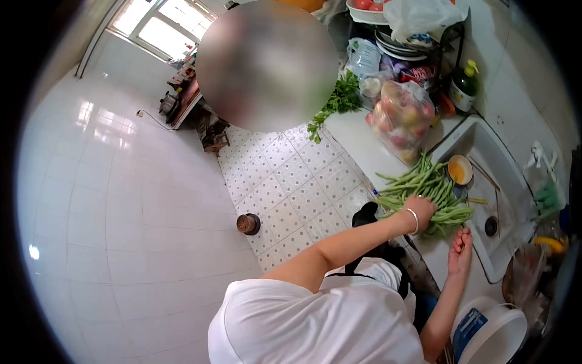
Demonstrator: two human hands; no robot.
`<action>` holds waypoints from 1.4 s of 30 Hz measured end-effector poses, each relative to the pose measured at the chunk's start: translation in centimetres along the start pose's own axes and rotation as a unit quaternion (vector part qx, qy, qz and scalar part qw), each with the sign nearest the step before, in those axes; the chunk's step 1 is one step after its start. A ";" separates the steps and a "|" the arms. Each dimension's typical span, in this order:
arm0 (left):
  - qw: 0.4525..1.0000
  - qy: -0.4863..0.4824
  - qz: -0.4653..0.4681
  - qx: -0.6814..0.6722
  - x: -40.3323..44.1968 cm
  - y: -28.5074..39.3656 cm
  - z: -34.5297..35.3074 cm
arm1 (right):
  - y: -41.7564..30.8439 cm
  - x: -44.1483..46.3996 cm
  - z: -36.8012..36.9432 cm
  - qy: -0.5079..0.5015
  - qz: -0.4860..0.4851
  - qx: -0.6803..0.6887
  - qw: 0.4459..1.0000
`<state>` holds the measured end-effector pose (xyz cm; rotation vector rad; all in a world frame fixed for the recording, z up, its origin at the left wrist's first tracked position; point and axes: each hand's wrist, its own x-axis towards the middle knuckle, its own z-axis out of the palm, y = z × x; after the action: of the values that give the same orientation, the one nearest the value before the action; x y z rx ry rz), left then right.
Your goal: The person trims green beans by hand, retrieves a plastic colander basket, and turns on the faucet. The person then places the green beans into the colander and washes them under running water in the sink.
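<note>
A heap of long green beans (418, 188) lies on the counter and reaches over the near edge of the sink. My left hand (422, 209), with a bangle at the wrist, is down in the heap, its fingers closed around some beans and partly hidden. Just beside the heap, by the sink's rim, my right hand (461, 250) is turned palm up with its fingers curled together; what they hold, if anything, is too small to make out.
The white sink (506, 151) contains a bowl (460, 169) and chopsticks. A bag of fruit (401, 118), leafy greens (342, 97) and a green pump bottle (465, 88) stand along the counter. A white bucket (497, 333) is at lower right. A small brown stool-like object (247, 224) sits on the floor.
</note>
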<state>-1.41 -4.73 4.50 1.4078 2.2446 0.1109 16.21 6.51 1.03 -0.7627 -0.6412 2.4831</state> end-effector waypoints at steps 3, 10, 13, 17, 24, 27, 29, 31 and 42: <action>1.000 0.017 -0.002 0.004 0.3 0.4 0.6 | 0.6 0.2 0.8 0.040 -0.012 -0.162 0.986; 0.999 0.028 -0.012 0.024 1.0 1.0 0.3 | 1.2 0.0 3.4 0.030 -0.058 -0.424 0.903; 1.000 0.017 -0.001 0.004 1.6 1.6 0.5 | 1.4 0.5 2.6 0.057 -0.094 -0.410 0.905; 1.000 -0.009 0.008 0.016 2.1 2.6 0.2 | 1.4 0.9 0.5 0.084 -0.126 -0.493 0.857; 1.000 -0.004 0.013 -0.023 3.1 4.9 1.7 | 0.4 1.3 -0.4 0.125 -0.274 -0.631 0.715; 0.998 -0.036 0.020 -0.049 3.8 5.1 2.2 | 0.5 1.7 -1.8 0.121 -0.341 -0.620 0.697; 0.997 -0.036 0.021 -0.059 3.8 5.1 2.1 | 0.4 1.9 -3.2 0.123 -0.353 -0.603 0.705; 0.996 -0.056 0.013 -0.072 3.7 5.3 1.5 | -1.2 0.7 -1.0 0.177 -0.130 -0.339 0.915; 0.985 0.022 0.074 -0.156 4.8 4.2 2.1 | -4.1 -1.5 -2.8 0.087 -0.166 -0.296 0.937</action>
<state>1.31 0.98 2.29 1.4055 2.0445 0.5236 20.25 9.73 1.81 -0.9740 -1.3559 1.8922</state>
